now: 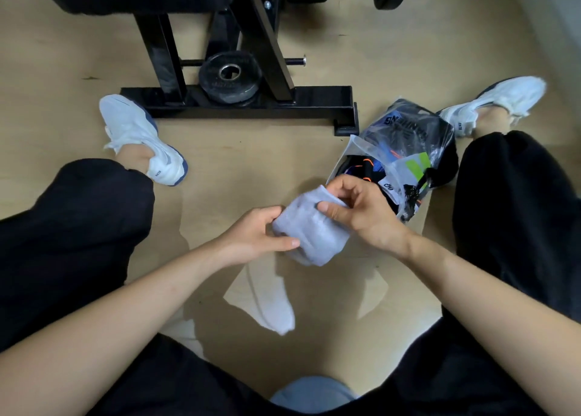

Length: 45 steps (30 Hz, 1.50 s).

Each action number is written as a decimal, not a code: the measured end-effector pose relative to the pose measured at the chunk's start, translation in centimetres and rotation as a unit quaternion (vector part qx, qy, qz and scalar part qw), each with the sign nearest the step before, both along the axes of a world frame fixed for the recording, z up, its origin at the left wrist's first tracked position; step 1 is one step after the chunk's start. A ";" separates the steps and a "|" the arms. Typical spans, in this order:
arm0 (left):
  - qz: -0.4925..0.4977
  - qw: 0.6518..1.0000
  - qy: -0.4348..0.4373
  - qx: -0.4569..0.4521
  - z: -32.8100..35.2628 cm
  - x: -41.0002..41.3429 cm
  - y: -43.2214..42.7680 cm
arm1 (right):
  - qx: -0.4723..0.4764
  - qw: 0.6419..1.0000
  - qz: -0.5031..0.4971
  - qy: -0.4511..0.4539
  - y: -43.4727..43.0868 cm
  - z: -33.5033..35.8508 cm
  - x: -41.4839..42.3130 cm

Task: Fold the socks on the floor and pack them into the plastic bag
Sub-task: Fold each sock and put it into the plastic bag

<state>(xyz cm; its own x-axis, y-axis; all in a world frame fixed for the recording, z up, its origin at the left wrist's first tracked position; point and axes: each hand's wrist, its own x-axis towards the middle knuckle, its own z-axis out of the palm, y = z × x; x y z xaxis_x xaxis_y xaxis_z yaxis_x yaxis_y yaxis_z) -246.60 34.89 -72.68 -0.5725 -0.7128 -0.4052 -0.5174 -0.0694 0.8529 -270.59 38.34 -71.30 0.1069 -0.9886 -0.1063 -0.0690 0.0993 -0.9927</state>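
2 hands — left hand (pixel 254 236), right hand (pixel 361 209) — pinching pale sock (pixel 311 231) between them, plastic bag (pixel 412 136) just beyond

White sock (pixel 309 230) between both hands

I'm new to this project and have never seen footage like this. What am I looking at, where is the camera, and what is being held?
There is no machine here. A person sits on the floor, and one wide-angle camera worn on their head looks down at their own arms and legs. The left hand and right hand both grip a white sock, bunched up between them above the wooden floor. A second sock lies on the floor, nearer the body. To the right is an open plastic bag already holding dark and colourful items. Farther away are a black gym bench frame with a weight plate, and the person's white shoes.
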 end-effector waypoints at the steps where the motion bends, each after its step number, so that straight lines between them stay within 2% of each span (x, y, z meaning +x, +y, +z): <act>1: 0.008 1.000 -0.005 -0.013 0.0 0.0 -0.1 | 0.006 0.999 -0.028 -0.019 0.0 0.4 -0.5; 4: 0.018 0.999 -0.026 -0.014 0.2 0.4 -0.3 | 0.023 0.990 -0.132 -0.052 0.4 1.5 -2.6; 7: 0.026 0.998 -0.032 0.044 -0.1 1.5 -0.5 | 0.027 0.976 -0.214 -0.012 0.9 2.1 -4.9; 11: 0.132 0.982 0.045 0.127 0.0 1.7 -1.1 | 0.051 0.966 -0.252 0.022 1.7 1.6 -6.8; 15: 0.258 0.937 0.139 0.188 0.5 0.8 -1.7 | 0.094 0.958 -0.271 0.009 2.3 0.2 -7.1; 18: 0.326 0.922 0.124 0.168 0.7 0.1 -1.7 | 0.143 0.955 -0.261 0.015 2.4 -0.9 -6.8; 21: 0.367 0.920 0.083 0.107 0.1 -0.5 -1.6 | 0.178 0.949 -0.257 0.038 2.4 -2.1 -6.6; 25: 0.359 0.929 0.067 0.055 -0.7 -1.4 -1.3 | 0.172 0.950 -0.251 0.068 2.5 -2.4 -5.9; 32: 0.278 0.957 0.082 0.024 0.0 -3.7 0.6 | 0.143 0.975 -0.173 -0.002 3.0 -0.8 -2.2; 36: 0.259 0.963 0.068 0.011 0.4 -5.4 1.9 | 0.126 0.985 -0.120 0.001 3.3 -1.0 0.0; 40: 0.241 0.968 0.065 0.020 0.8 -6.2 3.0 | 0.122 0.987 -0.099 -0.012 3.7 -0.9 1.5; 45: 0.211 0.965 0.114 0.105 2.0 -6.0 3.0 | 0.124 0.986 -0.108 -0.007 3.7 -1.0 0.9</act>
<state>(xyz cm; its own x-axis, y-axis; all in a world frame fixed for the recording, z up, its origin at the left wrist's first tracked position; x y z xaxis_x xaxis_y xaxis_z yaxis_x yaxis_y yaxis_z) -252.64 37.91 -70.70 -0.3396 -0.8184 -0.4636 -0.2061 -0.4161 0.8856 -269.65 42.01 -72.28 -0.0999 -0.9325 -0.3470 -0.0057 0.3493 -0.9370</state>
